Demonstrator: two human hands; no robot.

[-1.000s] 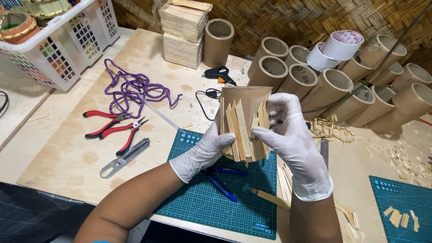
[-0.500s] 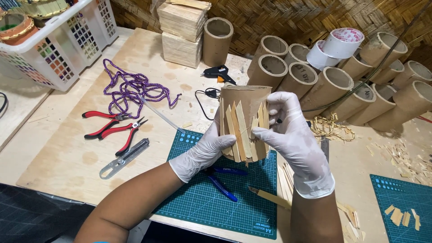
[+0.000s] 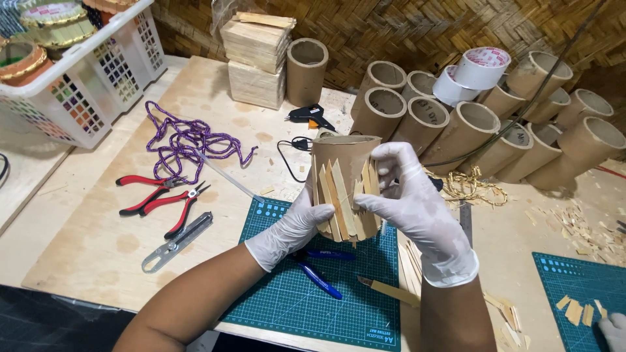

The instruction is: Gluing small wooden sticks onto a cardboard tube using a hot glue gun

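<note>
Cardboard tube (image 3: pixel 342 156), clad with pointed wooden sticks (image 3: pixel 340 199), sits upright above the green cutting mat (image 3: pixel 313 293) on your desk (image 3: pixel 98 241). Your left hand (image 3: pixel 293 225) grips its lower side; your right hand (image 3: pixel 407 202) presses the sticks.

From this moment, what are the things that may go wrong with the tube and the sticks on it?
1. The pointed wooden sticks stand at uneven angles on the cardboard tube; pressure from the right hand might shift or loosen them.
2. The left hand holds only the lower edge, so the tube may slip.
3. The blue-handled pliers lie directly below; a dropped tube could hit them.
</note>
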